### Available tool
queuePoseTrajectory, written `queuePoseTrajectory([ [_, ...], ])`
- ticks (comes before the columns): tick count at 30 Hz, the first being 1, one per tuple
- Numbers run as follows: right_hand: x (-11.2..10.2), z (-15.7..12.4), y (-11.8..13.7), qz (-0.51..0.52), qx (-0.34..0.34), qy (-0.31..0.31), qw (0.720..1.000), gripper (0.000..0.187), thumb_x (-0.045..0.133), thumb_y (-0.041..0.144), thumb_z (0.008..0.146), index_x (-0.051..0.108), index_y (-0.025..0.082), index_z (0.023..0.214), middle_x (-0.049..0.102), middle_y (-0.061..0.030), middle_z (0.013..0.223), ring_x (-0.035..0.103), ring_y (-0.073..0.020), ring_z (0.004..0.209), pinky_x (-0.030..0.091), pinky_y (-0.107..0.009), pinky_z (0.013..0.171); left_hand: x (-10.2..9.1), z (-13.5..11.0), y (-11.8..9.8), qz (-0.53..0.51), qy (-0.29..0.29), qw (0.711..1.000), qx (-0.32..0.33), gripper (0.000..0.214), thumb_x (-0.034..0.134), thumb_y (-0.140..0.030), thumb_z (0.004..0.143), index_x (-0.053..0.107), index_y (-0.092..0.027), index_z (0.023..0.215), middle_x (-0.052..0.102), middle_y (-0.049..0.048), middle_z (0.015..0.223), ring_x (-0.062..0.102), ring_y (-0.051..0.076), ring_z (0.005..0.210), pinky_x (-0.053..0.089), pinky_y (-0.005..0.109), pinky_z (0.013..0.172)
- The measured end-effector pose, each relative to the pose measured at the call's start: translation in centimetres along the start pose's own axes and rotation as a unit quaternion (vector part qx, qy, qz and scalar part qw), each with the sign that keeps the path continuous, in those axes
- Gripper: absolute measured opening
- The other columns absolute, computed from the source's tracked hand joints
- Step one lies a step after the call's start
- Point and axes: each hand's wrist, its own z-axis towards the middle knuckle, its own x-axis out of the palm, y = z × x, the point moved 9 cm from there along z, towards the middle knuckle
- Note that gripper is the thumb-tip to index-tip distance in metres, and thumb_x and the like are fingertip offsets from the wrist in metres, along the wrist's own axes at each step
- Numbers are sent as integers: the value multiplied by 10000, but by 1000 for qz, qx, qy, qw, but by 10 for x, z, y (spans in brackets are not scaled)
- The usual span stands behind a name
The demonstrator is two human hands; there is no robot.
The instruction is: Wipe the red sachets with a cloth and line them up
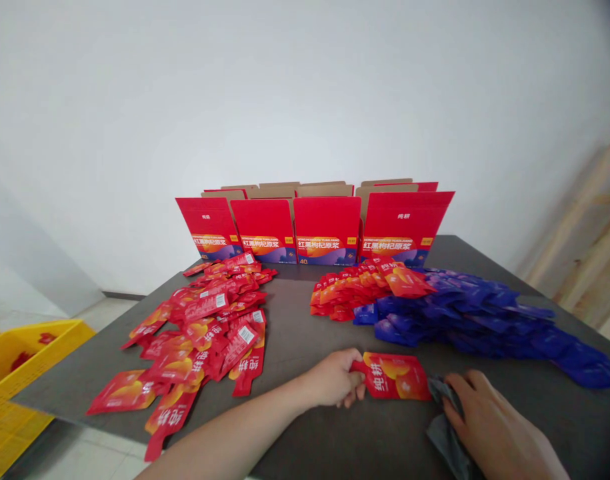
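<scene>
My left hand (pixel 339 380) is closed round the narrow neck of a red pouch (pixel 397 377) with orange fruit artwork and white lettering. The pouch lies sideways, its printed face up, just above or on the dark table. At its right end is a grey cloth (pixel 445 433), gripped by my right hand (pixel 485 420); the cloth touches or nearly touches the pouch's edge. To the left spreads a loose heap of red pouches (pixel 199 333). Beyond my hands lie a row of overlapping red pouches (pixel 355 287) and a pile of blue pouches (pixel 465 313).
Several red printed cartons (pixel 327 230) stand with their flaps up along the back of the dark table (pixel 305 300). A yellow crate (pixel 29 380) holding a few red items sits below the left edge. Wooden framing (pixel 585 227) leans at the right by the white wall.
</scene>
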Motion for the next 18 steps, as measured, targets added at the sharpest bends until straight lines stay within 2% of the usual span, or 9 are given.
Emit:
queuePoseTrajectory([
  [2,-7,5,11,9,-2,-10,1000,197,442,280,884,584,218,1006,556,-57,948,615,-187,807,499,-324,678,2,0,-1,-2,2,1000,4,71,450,-192,844,448,-180,914,541,-67,629,430,33,387,287,120,377],
  [6,-4,11,77,63,-76,14,995,182,505,251,857,571,272,1025,557,-35,1057,610,-170,875,498,-288,692,5,-1,-6,-2,10,1000,14,77,445,-236,863,467,-175,905,514,-73,606,402,28,369,285,122,367],
  [8,2,12,93,66,-89,31,993,180,518,215,837,573,269,999,562,-33,1039,610,-171,853,494,-289,677,5,-3,-7,6,10,1000,15,71,432,-221,861,467,-177,904,503,-76,598,394,29,364,281,122,360],
  [10,7,13,82,51,-67,31,996,155,509,211,836,575,256,970,564,-38,991,609,-178,834,486,-296,664,5,-3,-8,15,12,1000,20,63,418,-177,841,458,-180,890,508,-74,614,395,30,369,288,122,357],
  [13,7,15,31,4,-17,13,1000,127,464,263,866,577,227,910,551,-50,892,608,-196,801,477,-329,686,4,-3,-8,24,17,999,18,95,414,-132,803,448,-182,875,523,-68,631,418,34,391,313,120,369],
  [16,3,19,-16,-46,14,6,999,191,400,277,885,572,202,848,534,-60,815,601,-211,744,470,-361,686,4,-2,-6,23,17,1000,11,123,411,-130,795,460,-183,895,521,-70,618,428,37,397,319,118,378],
  [18,-4,23,-26,-51,28,-2,998,213,385,291,893,574,198,864,539,-63,819,600,-219,753,471,-367,680,5,-2,-6,21,19,1000,13,140,403,-128,793,473,-183,901,517,-71,612,417,38,386,313,121,370],
])
